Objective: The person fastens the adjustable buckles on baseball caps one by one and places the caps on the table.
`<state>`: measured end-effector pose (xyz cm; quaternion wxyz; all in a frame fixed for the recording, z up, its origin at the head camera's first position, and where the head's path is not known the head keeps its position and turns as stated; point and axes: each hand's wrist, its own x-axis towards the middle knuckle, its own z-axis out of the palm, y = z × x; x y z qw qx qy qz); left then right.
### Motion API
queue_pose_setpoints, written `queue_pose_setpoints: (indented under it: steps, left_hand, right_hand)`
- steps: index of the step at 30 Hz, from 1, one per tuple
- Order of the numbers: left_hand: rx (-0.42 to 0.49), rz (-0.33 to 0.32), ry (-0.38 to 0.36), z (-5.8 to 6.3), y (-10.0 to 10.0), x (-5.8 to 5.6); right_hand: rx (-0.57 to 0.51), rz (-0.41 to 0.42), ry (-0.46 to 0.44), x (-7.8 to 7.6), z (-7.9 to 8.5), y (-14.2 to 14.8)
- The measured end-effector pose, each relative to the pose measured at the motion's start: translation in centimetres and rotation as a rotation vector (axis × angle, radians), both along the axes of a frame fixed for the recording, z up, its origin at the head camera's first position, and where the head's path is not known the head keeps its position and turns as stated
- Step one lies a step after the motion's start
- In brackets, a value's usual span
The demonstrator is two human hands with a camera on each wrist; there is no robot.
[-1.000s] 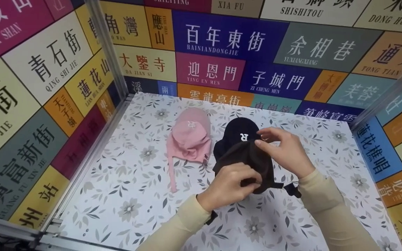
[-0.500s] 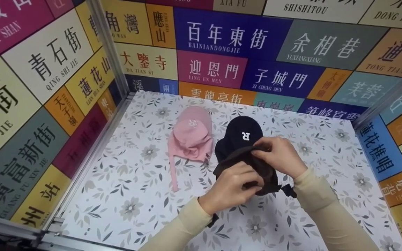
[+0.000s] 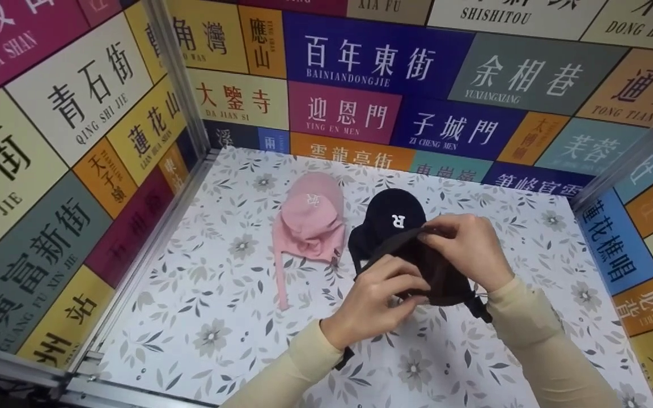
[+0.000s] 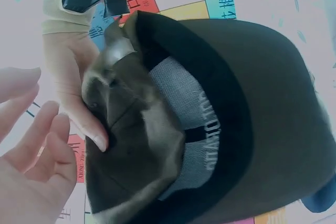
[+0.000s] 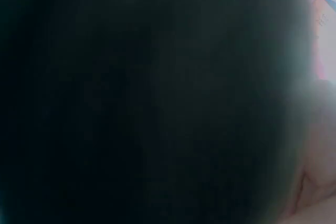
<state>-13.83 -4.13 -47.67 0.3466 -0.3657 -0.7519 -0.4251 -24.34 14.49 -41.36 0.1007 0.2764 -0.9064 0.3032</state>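
Observation:
A dark brown cap (image 3: 445,277) is tilted with its hollow inside showing. My right hand (image 3: 468,246) pinches its edge between thumb and fingers. In the left wrist view, the right thumb lies over the cap's crumpled crown, and the brim (image 4: 289,114) points right. My left hand (image 3: 377,300) is close to the cap; the left wrist view shows its loosely bent fingers (image 4: 37,150) apart from the fabric. Behind the brown cap lies a black cap (image 3: 389,209) with a white R. Blurred dark fabric (image 5: 157,98) fills most of the right wrist view.
A pink cap (image 3: 312,218) lies to the left of the black one, its strap stretched toward the near side. White floral cloth (image 3: 213,340) covers the table. Sign-printed walls (image 3: 377,56) and metal posts (image 3: 176,73) enclose the back and sides.
The brown cap has turned, and more of its inside shows. My right hand has shifted slightly to the right with its edge. The left hand's fingers have loosened a little.

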Motion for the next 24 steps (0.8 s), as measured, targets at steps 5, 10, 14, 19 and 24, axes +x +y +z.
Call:
queue_pose_setpoints:
  steps: [5,10,14,19,24]
  left_hand:
    - [0.026,-0.008,0.015,0.4,-0.1,0.1]
    - [0.032,-0.01,0.022,0.5,-0.1,0.2]
    - [0.032,-0.013,0.024,0.4,0.0,0.2]
    - [0.034,-0.02,0.019,0.4,0.0,0.2]
    - [0.037,-0.024,0.021,0.3,0.0,0.3]
  right_hand:
    - [-0.02,-0.014,0.019,0.3,1.3,0.6]
    - [-0.045,-0.032,0.027,0.2,2.3,1.3]
    - [-0.05,-0.052,0.029,0.0,2.5,1.7]
    - [-0.048,-0.097,0.017,-0.5,2.5,2.4]
    - [-0.051,-0.135,0.034,-1.1,2.6,3.3]
